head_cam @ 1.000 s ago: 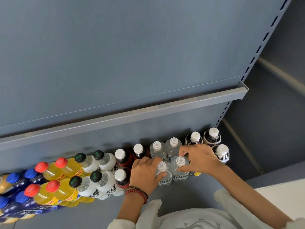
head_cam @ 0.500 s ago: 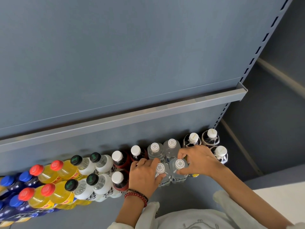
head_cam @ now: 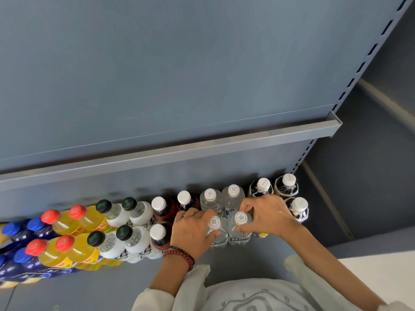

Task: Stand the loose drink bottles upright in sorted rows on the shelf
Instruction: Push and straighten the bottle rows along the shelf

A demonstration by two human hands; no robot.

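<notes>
1. Your right hand grasps the front clear bottle at its shoulder, thumb and forefinger curled on either side of its white cap. The bottle stands upright in the front row on the shelf.
2. Your left hand is curled round a second clear bottle, which stands upright and touches the front clear bottle's left side.
3. Just behind the front clear bottle, two more clear bottles stand side by side.
4. To the right of it stand three white-capped dark bottles, one partly hidden by your right hand.
5. To the left of it, past your left hand, two rows run on: white-capped red-labelled bottles, then black-capped white bottles, red-capped yellow bottles and blue-capped bottles farthest away.
6. A bead bracelet circles your left wrist, nearer you than the front clear bottle.
</notes>
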